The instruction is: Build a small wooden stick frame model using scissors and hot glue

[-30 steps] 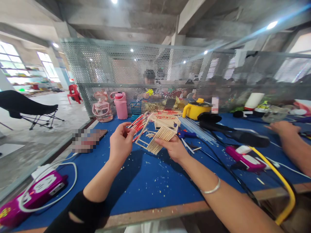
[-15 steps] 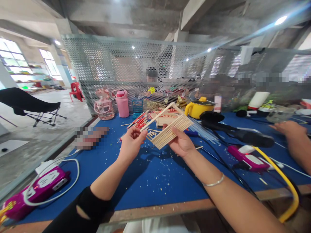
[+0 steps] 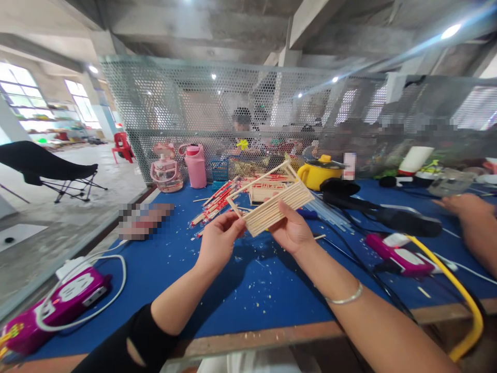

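Observation:
Above the blue tabletop I hold a frame of pale wooden sticks [image 3: 278, 211], its near part closed with parallel sticks and its far part open. My left hand [image 3: 219, 241] is closed at its lower left corner, thumb and fingers pinched together. My right hand [image 3: 295, 230] grips the slatted part with the thumb on top; its fingers are hidden underneath. Behind the frame lie red-marked sticks [image 3: 217, 204] in clear wrapping and a small wooden stick box [image 3: 256, 197], partly covered by the frame. Translucent rods [image 3: 332, 216] lie to the right.
A pink bottle [image 3: 195, 167], a clear jug [image 3: 166, 173] and a yellow pot [image 3: 318, 176] stand along the mesh partition [image 3: 174, 103]. Purple power strips [image 3: 73, 292] and cables lie on both sides. A co-worker's hand [image 3: 466, 210] rests at the right. Wood scraps dot the tabletop.
The stick frame has tilted and shifted slightly right, showing more of its open part. My left hand has moved from the upper left side down to the lower left corner.

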